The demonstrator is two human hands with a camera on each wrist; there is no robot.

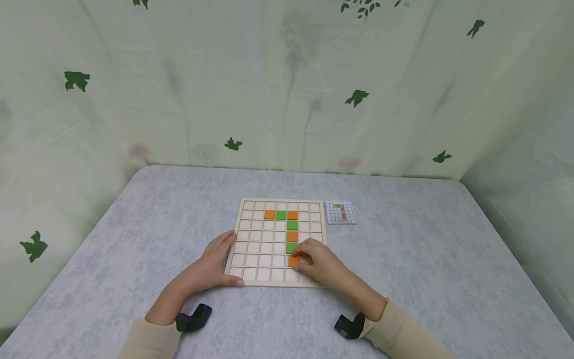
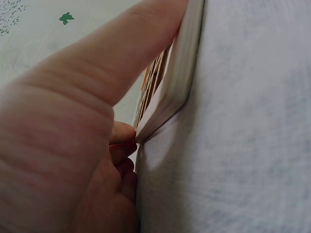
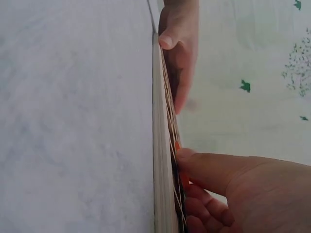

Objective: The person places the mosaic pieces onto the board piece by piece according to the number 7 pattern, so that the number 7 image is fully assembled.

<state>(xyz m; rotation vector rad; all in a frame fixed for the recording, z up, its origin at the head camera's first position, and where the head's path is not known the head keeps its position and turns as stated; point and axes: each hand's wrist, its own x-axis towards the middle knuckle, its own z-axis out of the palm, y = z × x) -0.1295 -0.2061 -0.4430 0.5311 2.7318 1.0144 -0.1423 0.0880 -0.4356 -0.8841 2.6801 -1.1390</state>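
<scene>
A light wooden grid board lies on the table, with orange and green square tiles in some cells. Three tiles, orange, green and orange, form a row near the top; below its right end runs a column of alternating green and orange. My left hand spans the board's near left corner, thumb along the front edge and fingers against the left side. Thumb and fingers of my right hand pinch an orange tile at the column's lower end. In the right wrist view that tile is seen edge-on beside the thumb.
A small card printed with a matching grid pattern lies right of the board's far corner. The grey-blue mottled tabletop extends around it all. Pale curtains with green bird shapes hang behind and at the sides.
</scene>
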